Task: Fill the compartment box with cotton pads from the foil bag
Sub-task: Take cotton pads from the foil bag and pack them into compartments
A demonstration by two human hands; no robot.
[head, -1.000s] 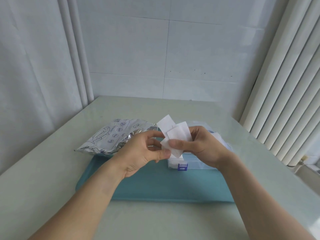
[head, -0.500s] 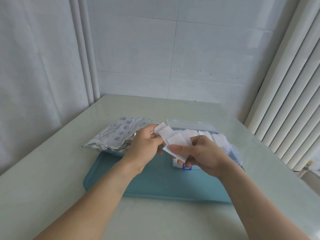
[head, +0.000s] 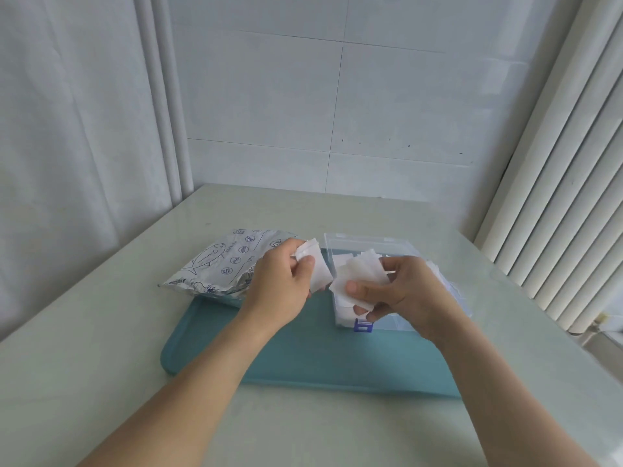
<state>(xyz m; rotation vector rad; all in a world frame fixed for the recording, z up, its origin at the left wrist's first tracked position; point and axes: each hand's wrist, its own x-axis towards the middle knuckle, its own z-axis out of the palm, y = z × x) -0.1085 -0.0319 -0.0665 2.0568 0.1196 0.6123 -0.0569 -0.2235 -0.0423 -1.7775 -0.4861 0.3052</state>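
A pale desk (head: pixel 84 332) fills the lower frame, with a teal tray (head: pixel 303 358) at its centre. On the tray's left rear edge lies the foil bag (head: pixel 222 264); the clear compartment box (head: pixel 397 246) sits centre-right, already holding white pads. The right hand (head: pixel 401 291) grips a fanned bunch of cotton pads (head: pixel 362 274) over the box, while the left hand (head: pixel 281 286) pinches a single pad (head: pixel 317 264) just beside it.

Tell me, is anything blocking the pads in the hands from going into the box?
Mostly the right hand itself: it holds its cotton pads right over the open compartment box. The left hand pinches one pad beside it, nothing between.
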